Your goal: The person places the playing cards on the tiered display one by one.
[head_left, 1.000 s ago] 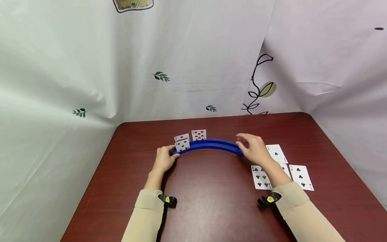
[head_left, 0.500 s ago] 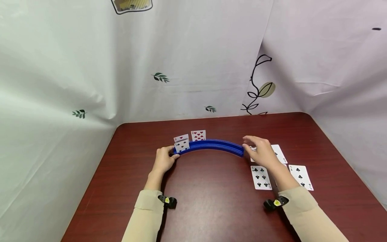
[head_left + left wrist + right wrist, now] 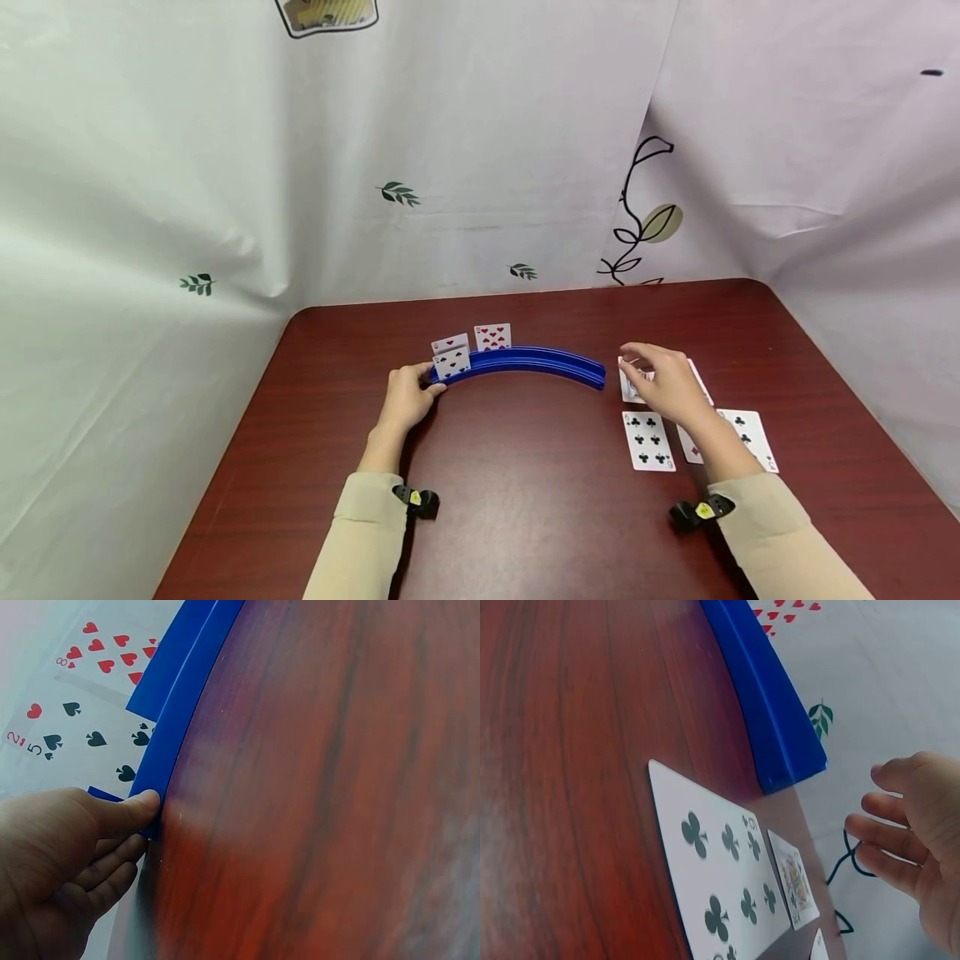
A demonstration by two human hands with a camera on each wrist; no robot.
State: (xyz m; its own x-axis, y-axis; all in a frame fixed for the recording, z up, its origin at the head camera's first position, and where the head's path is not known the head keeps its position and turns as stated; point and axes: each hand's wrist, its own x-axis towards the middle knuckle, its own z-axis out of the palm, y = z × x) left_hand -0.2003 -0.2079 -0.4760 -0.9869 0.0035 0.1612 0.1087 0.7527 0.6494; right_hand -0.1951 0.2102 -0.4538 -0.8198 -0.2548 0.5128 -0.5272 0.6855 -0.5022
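A curved blue card holder (image 3: 536, 360) lies on the table, with three playing cards standing at its left part. The five of spades (image 3: 452, 363) is in front, the two of hearts (image 3: 450, 342) behind it, and the eight of hearts (image 3: 492, 337) farther right. My left hand (image 3: 407, 396) pinches the holder's left end between thumb and fingers, as the left wrist view (image 3: 82, 855) confirms. Over a face card (image 3: 630, 392) hovers my right hand (image 3: 667, 385), fingers loosely bent and holding nothing. This hand partly hides that card and the one beside it.
Right of the holder lie the six of clubs (image 3: 648, 442), a diamond card (image 3: 690, 446) partly under my forearm, and the three of clubs (image 3: 747, 437). White cloth (image 3: 480, 150) hangs round the table (image 3: 517, 483) at the back and sides.
My right hand has moved right from near the holder's right end to above the face card, uncovering more of the six of clubs. My left hand stays on the holder's end.
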